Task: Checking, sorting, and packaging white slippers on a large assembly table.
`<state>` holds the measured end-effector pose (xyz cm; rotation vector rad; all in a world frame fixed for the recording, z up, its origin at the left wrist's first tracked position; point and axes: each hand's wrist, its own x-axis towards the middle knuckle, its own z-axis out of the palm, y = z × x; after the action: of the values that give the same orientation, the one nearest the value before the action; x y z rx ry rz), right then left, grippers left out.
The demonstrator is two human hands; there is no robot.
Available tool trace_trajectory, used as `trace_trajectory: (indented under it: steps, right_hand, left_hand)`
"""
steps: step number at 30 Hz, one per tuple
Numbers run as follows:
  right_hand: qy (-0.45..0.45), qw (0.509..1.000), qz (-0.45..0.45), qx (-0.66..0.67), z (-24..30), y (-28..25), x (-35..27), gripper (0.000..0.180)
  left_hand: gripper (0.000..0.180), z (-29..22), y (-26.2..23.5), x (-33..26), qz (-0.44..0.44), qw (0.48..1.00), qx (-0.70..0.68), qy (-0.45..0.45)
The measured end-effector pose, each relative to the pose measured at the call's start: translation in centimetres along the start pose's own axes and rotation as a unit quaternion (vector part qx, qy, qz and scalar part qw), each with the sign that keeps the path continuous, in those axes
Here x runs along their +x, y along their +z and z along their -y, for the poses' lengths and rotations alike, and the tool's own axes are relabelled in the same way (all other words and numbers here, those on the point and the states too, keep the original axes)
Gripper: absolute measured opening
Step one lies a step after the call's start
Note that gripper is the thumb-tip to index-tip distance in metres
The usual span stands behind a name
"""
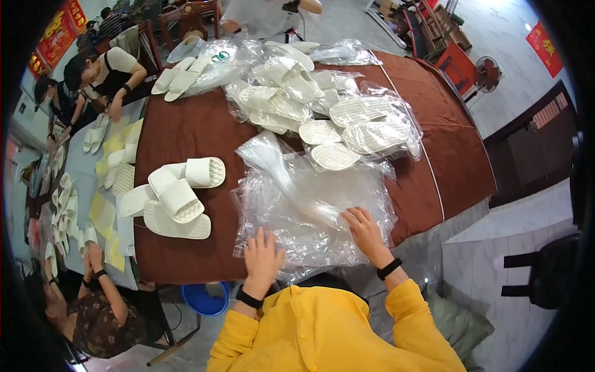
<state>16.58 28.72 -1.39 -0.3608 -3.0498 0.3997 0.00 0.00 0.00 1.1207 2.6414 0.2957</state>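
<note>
A stack of clear plastic bags (297,229) lies on the brown cloth in front of me. My left hand (262,260) rests on the stack's near left part, fingers spread. At the stack's right side my right hand (364,230) lies on the plastic with its fingers stretched forward; no held thing shows in it. A long folded strip of clear plastic (279,170) runs slantwise over the bags toward my right fingers. Left of the stack, several loose white slippers (180,198) are piled on one another. Beyond it lie white slippers in clear bags (365,127).
The brown cloth (446,111) covers the table. Small green-handled scissors (220,56) lie at the far side near more slippers. Several people work at a grey table (77,161) on the left with slippers and yellow sheets. A blue bucket (204,301) stands below the near edge.
</note>
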Motion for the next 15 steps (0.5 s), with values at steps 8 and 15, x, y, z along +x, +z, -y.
trace_trajectory:
  steps: [8, 15]
  right_hand:
    - [0.127, 0.977, -0.15, 0.081, 4.6, -6.2, -1.9, 0.074]
    - [0.278, 0.85, -0.315, 0.317, 4.3, -4.5, -4.1, 0.01]
  left_hand:
    - [0.031, 7.4, -7.8, 0.1, -0.179, 0.942, -0.284, -0.013]
    - [0.039, 25.1, -12.9, 7.5, -0.275, 0.959, -0.043, -0.059]
